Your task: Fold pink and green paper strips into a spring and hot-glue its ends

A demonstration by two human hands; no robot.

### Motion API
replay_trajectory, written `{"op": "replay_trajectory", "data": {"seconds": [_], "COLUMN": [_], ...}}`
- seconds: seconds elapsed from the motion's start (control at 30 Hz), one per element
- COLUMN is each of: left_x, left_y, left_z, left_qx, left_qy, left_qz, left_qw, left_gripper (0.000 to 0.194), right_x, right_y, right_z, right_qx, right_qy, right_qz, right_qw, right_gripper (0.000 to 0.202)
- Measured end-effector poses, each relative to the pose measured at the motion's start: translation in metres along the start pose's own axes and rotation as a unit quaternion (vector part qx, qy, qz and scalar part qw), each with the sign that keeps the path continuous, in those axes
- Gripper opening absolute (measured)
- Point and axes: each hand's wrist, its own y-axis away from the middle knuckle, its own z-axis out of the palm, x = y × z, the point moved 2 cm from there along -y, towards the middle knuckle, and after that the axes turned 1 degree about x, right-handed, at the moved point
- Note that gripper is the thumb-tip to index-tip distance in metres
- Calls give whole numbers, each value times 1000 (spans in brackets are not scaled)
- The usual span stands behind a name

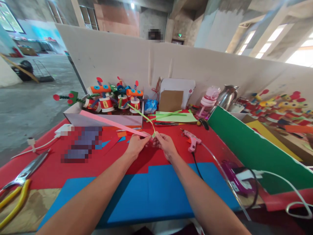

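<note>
My left hand (139, 144) is closed, thumb and fingers pinching the near end of a long pink paper strip (111, 122). The strip slants up and away to the left. Close beside it, my right hand (165, 143) pinches a thin light green paper strip (151, 122) that bends and reaches up to the left. The two strips meet between my fingertips; whether they are joined there cannot be seen. Both hands hover over the red table cover (117, 163), just beyond a blue sheet (168, 192). To their right lies a pink glue gun (192, 140).
A box (102, 119) of paper-cup figures (106, 104) stands behind on the left. Large yellow-handled scissors (24, 176) lie at far left, near a blurred-out flat object (84, 143). Light green paper (176, 116) lies behind the hands. A green panel (254, 150) and cables border the right.
</note>
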Motion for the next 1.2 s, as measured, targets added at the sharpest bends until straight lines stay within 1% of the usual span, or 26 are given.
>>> {"op": "replay_trajectory", "data": {"seconds": [0.13,0.23,0.3,0.4,0.53,0.67,0.83,0.93,1.03,1.1,1.2], "left_x": [2,2,1,0,-2,-2,-1,0,2,3,4], "left_y": [1,2,2,1,-1,0,-1,-2,-3,-3,-2], "left_z": [1,3,3,2,1,2,1,-1,-3,-4,-4], "left_qx": [-25,-43,-45,-42,-61,-85,-91,-93,-81,-72,-67], "left_qy": [-16,6,20,16,11,28,20,0,-6,16,45], "left_qz": [-8,-8,-4,7,-6,-6,-5,-16,-33,-41,-52], "left_qw": [1000,999,999,999,998,996,996,996,996,996,995], "left_gripper": [16,20,23,24,24,27,24,20,20,22,26], "right_x": [-2,-2,-3,-5,-6,-5,-6,-9,-13,-13,-12], "right_y": [1,1,2,3,5,4,4,2,-1,-2,-3], "right_z": [-2,-1,1,3,3,3,5,2,-5,-8,-10], "right_qx": [-12,-2,3,-1,-15,7,12,35,87,112,126], "right_qy": [7,-14,-35,-56,-69,-95,-100,-92,-93,-106,-125], "right_qz": [-1,-16,-28,-27,-16,-19,-36,-80,-116,-117,-110], "right_qw": [1000,1000,999,998,997,995,994,992,985,981,978], "right_gripper": [35,36,36,33,30,30,24,23,29,32,38]}}
